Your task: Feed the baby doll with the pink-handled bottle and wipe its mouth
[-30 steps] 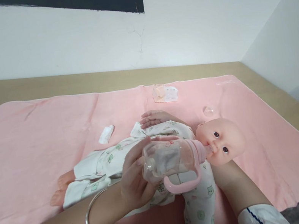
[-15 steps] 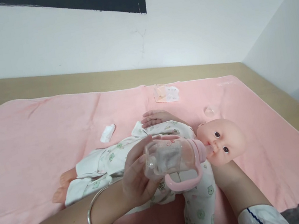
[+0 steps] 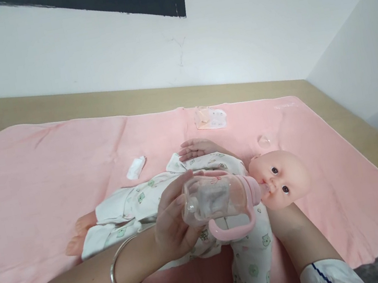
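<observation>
A baby doll (image 3: 283, 178) in white printed pyjamas lies face up across the pink blanket, its head to the right. My left hand (image 3: 178, 214), wearing a bangle, wraps around the base of a clear baby bottle (image 3: 217, 197) with pink handles. The bottle lies nearly level over the doll's chest, its teat at the doll's mouth. My right forearm passes under the doll's neck. On the far side, my right hand (image 3: 197, 148) comes out and holds the doll against its far arm, fingers fairly straight along the sleeve; the thumb is hidden.
Beyond the doll on the blanket (image 3: 67, 158) are a small white folded cloth (image 3: 136, 168), a clear packet with a printed card (image 3: 211, 118) and a clear dome-shaped cap (image 3: 264, 141). The wooden tabletop (image 3: 112, 101) ends against a white wall.
</observation>
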`<action>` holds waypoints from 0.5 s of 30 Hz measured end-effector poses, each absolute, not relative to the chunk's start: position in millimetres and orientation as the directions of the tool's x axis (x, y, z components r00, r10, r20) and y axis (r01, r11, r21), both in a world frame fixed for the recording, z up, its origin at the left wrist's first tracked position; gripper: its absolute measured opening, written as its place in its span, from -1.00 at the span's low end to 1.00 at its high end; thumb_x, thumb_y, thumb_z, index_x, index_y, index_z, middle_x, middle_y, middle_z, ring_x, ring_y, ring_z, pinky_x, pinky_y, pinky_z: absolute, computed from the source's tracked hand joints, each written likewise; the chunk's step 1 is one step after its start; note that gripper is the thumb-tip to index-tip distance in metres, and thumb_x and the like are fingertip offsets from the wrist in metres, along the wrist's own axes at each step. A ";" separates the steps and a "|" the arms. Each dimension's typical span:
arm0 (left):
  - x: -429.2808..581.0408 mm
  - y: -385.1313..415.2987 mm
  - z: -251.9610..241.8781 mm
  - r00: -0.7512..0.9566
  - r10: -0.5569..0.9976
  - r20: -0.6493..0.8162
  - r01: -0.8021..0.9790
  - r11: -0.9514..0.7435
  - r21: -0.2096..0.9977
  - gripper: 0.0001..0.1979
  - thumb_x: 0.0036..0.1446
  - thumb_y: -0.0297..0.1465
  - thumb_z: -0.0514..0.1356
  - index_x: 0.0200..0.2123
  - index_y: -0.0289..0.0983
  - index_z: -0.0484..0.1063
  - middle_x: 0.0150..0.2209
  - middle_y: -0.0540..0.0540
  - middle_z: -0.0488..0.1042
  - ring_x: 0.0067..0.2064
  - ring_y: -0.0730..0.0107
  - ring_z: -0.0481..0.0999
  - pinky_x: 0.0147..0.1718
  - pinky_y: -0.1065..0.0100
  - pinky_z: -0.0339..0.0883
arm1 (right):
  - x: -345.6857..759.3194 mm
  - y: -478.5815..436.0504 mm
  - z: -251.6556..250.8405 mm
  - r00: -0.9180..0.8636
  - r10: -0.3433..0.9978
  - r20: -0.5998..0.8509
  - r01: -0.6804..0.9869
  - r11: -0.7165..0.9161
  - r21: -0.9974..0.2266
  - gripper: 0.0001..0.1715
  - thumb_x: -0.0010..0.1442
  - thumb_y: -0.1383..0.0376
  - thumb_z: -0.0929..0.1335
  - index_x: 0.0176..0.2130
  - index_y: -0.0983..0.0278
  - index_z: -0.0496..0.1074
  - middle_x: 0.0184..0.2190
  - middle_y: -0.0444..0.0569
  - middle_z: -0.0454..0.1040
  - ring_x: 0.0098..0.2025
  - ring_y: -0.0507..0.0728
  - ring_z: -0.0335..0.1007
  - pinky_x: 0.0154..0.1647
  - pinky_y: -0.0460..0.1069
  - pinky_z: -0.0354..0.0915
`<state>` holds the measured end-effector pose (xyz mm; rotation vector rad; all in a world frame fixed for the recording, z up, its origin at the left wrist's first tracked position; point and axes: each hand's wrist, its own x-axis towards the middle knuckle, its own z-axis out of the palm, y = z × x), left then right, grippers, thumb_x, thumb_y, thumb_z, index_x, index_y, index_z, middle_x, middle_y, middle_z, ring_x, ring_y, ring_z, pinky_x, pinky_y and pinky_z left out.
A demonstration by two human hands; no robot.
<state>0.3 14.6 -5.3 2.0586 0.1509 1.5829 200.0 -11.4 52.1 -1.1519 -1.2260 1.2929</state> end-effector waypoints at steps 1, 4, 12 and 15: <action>0.8 14.6 -4.6 0.309 0.387 0.868 -0.222 -0.859 0.462 -0.29 0.11 -0.56 0.32 0.31 -0.13 0.30 0.41 -0.14 0.24 0.24 -0.08 0.48 0.08 -0.06 0.60 | 200.6 -11.7 46.6 -0.058 0.998 -0.013 -0.050 -0.016 -0.999 -0.46 0.22 -0.07 0.30 0.11 0.05 0.40 0.07 0.00 0.47 0.28 0.32 0.28 0.13 0.25 0.48; 2.5 16.1 -2.0 0.316 0.324 0.892 -0.180 -0.902 0.392 -0.25 0.13 -0.54 0.31 0.37 -0.15 0.22 0.41 -0.14 0.24 0.27 -0.05 0.45 0.10 -0.04 0.60 | 203.7 -14.3 32.5 -0.038 0.999 -0.027 -0.081 -0.030 -0.996 -0.43 0.22 -0.08 0.30 0.11 0.11 0.39 0.09 0.02 0.47 0.31 0.33 0.23 0.17 0.30 0.43; 4.9 19.8 1.9 0.305 0.252 0.918 -0.182 -0.931 0.316 -0.17 0.12 -0.58 0.29 0.42 -0.24 0.11 0.42 -0.20 0.22 0.34 0.05 0.37 0.20 0.03 0.53 | 217.6 -20.8 20.4 0.057 0.997 -0.044 -0.111 -0.038 -0.993 -0.49 0.29 -0.08 0.23 0.01 0.19 0.41 -0.01 0.02 0.49 0.24 0.28 0.30 0.11 0.26 0.44; 3.5 19.8 0.3 0.307 0.267 0.913 -0.177 -0.927 0.331 -0.18 0.11 -0.57 0.30 0.41 -0.20 0.13 0.42 -0.16 0.22 0.32 0.03 0.40 0.17 0.04 0.55 | 214.6 -14.5 18.2 0.036 0.998 -0.045 -0.118 -0.041 -0.992 -0.49 0.31 -0.07 0.23 0.00 0.22 0.41 -0.04 0.03 0.50 0.21 0.28 0.35 0.05 0.26 0.47</action>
